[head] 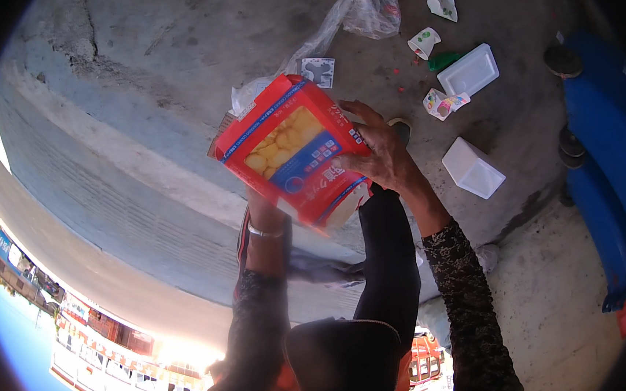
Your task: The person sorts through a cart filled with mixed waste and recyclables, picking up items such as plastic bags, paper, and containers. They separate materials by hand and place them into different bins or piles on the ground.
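Note:
A red cardboard cookie box (289,152), with a picture of cookies and a blue stripe, is held tilted above the concrete floor. My right hand (380,145) grips its right edge, thumb and fingers spread on the front. One end flap stands out at the box's left, and its lower right corner looks torn or worn. The wrist of my left hand (264,214), with a metal bangle, goes behind the lower edge of the box. The box hides the fingers of that hand. Just above the box, a patterned card (318,72) lies on the floor.
Clear plastic film (368,15) trails across the floor. Paper cups (424,43), a white tray (470,70), a torn printed carton (444,104) and a white foam box (472,168) lie to the right. A blue wheeled bin (607,136) is at the right edge. A concrete step (144,165) runs along the left.

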### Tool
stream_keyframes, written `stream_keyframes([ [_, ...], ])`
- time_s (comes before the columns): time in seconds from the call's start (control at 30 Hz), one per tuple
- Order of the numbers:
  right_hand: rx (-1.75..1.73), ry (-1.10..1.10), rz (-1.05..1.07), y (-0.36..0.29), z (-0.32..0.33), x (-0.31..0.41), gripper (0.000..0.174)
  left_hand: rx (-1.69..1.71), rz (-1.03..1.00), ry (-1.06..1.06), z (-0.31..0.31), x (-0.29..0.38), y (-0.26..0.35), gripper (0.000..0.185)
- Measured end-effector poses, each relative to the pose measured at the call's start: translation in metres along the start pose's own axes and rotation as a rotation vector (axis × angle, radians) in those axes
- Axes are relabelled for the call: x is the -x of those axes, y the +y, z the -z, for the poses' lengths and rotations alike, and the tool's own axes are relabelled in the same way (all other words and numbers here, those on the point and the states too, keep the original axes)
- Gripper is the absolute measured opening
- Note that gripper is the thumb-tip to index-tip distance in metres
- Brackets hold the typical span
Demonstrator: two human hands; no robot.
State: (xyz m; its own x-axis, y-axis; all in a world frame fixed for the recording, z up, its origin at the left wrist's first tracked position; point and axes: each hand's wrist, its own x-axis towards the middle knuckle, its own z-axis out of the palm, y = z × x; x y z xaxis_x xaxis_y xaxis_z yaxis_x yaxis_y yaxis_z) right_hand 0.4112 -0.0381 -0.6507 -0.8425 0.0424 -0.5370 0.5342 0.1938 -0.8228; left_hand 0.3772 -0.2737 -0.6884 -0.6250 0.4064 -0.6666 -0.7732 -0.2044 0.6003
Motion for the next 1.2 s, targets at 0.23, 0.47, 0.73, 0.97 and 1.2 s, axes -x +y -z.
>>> stream_keyframes([
  [0.23,-0.236,-0.077,-0.2,0.021,-0.01,0.008,0.042,0.387,0.17,0.13,-0.008,0.016,0.017,0.081],
  [0.47,-0.122,-0.099,-0.067,0.013,-0.044,-0.015,0.039,0.001,0.166,0.283,0.008,0.019,0.03,0.07],
  [0.73,0.227,0.245,-0.264,0.153,-0.045,-0.126,0.063,0.101,0.132,0.496,0.049,0.022,0.041,0.057],
  [0.97,0.957,0.6,-0.039,0.233,-0.1,-0.171,0.035,0.118,0.16,0.418,0.04,0.026,0.047,0.042],
  [1.2,0.245,0.299,-0.092,0.244,-0.017,-0.08,0.032,0.131,0.189,0.407,0.021,0.017,0.047,0.041],
])
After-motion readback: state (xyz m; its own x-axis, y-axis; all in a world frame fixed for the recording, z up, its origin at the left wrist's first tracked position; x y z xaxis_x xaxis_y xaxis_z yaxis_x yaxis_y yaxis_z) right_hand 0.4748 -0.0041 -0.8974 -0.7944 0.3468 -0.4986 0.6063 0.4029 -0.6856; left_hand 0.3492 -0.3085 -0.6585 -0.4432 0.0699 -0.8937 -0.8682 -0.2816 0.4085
